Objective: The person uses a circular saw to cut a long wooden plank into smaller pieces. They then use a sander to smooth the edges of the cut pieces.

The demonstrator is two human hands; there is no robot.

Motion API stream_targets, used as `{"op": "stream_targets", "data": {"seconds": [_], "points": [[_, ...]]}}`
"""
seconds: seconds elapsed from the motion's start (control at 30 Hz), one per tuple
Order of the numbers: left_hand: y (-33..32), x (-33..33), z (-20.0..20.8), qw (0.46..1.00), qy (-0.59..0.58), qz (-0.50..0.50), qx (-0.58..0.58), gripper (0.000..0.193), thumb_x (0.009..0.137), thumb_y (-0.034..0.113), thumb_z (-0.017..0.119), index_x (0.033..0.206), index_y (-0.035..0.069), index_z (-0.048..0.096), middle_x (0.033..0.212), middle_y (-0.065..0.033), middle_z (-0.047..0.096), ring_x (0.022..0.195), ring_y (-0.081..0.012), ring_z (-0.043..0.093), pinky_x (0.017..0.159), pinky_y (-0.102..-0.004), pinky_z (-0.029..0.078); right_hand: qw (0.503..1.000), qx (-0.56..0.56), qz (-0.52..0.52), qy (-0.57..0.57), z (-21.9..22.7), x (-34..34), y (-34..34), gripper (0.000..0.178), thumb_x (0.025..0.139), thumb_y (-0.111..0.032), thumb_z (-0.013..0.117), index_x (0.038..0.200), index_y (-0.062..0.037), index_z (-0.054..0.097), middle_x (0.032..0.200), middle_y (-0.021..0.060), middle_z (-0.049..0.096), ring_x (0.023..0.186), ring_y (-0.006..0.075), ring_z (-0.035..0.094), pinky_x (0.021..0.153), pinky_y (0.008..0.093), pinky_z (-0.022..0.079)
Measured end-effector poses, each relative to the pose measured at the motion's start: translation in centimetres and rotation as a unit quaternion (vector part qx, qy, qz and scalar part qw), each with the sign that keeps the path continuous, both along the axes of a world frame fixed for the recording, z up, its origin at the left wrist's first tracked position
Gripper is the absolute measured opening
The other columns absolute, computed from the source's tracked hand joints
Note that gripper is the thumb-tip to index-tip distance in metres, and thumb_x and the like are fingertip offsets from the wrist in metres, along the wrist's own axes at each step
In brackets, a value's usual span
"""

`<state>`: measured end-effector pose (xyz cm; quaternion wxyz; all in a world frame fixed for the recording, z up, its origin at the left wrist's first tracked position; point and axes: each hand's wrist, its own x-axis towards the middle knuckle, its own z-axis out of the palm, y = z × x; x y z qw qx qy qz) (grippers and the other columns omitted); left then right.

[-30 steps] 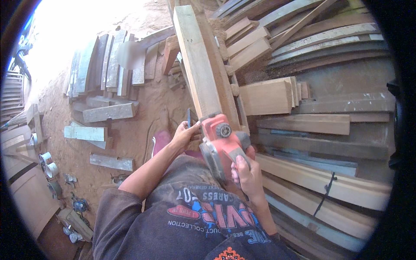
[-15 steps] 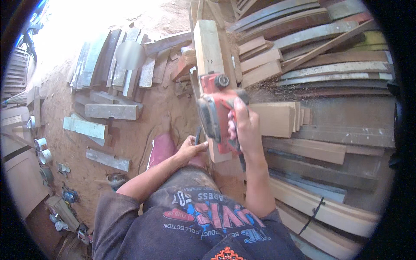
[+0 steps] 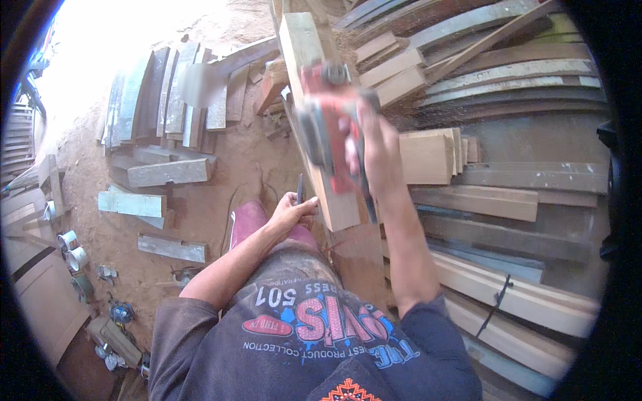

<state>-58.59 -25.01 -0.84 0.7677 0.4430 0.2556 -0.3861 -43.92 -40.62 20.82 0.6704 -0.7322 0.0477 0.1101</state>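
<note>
The planer (image 3: 333, 123) sits on the beam (image 3: 302, 40). Left hand (image 3: 293, 214): left of beam. Offcuts (image 3: 168, 172): further left. Planks (image 3: 475, 201): right.

There are two bare hands, one left hand (image 3: 292, 212) and one right hand (image 3: 376, 144); one red-and-black handheld power planer (image 3: 329, 127); one long pale squared wooden beam (image 3: 341, 212); one slim dark stick-shaped object (image 3: 299, 189); and one thin black strap (image 3: 496, 304). The overlapping weathered grey boards (image 3: 150, 97) are too crowded to count.

The planer (image 3: 336, 113) looks plastic, the beam (image 3: 300, 40) smooth bare wood, the shirt (image 3: 281, 364) matt cloth.
</note>
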Motion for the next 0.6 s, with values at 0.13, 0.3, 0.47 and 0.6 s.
{"op": "stream_targets", "data": {"seconds": [0.13,0.3,0.47,0.6], "points": [[-1.0,-0.6,-1.0,0.999,-0.01,0.034,0.017,0.05,0.098,0.035,0.087,0.12,0.003,0.056,0.101,-0.0082,0.071,0.08,-0.0153,0.069,0.066,-0.0298,0.057,0.984,-0.089,0.008,0.154,2.0,-14.8,-5.0,0.051,0.115,-0.048,0.053,0.098,-0.0028,0.07,0.071,-0.0043,0.057,0.055,0.0039,0.051,0.048,0.0238,0.037],[-0.8,-1.1,-1.8,0.996,0.009,0.044,-0.081,0.046,0.101,0.035,0.083,0.12,0.004,0.054,0.103,-0.0088,0.072,0.09,-0.0187,0.073,0.071,-0.0316,0.06,0.962,-0.1,-0.04,0.251,4.0,-25.7,-7.8,0.042,0.114,-0.037,0.055,0.095,-0.0023,0.069,0.072,-0.0038,0.058,0.06,0.0049,0.052,0.053,0.0246,0.039],[-1.0,-1.1,-1.2,0.995,0.015,0.063,-0.07,0.04,0.103,0.034,0.08,0.117,0.007,0.055,0.101,-0.0084,0.073,0.083,-0.0151,0.071,0.069,-0.0289,0.059,0.962,-0.074,-0.067,0.256,3.3,-24.5,-7.4,0.044,0.112,-0.039,0.06,0.088,-0.0033,0.068,0.07,-0.0049,0.058,0.062,0.0043,0.052,0.054,0.0265,0.04],[-1.1,-0.9,-0.3,0.999,0.008,0.042,-0.01,0.046,0.102,0.034,0.082,0.123,0.004,0.054,0.104,-0.0089,0.073,0.087,-0.0157,0.072,0.074,-0.0319,0.062,0.965,-0.069,-0.054,0.245,3.0,-20.8,-6.1,0.047,0.113,-0.046,0.056,0.088,-0.0071,0.064,0.069,-0.0054,0.054,0.059,0.004,0.05,0.051,0.0237,0.04]]}}
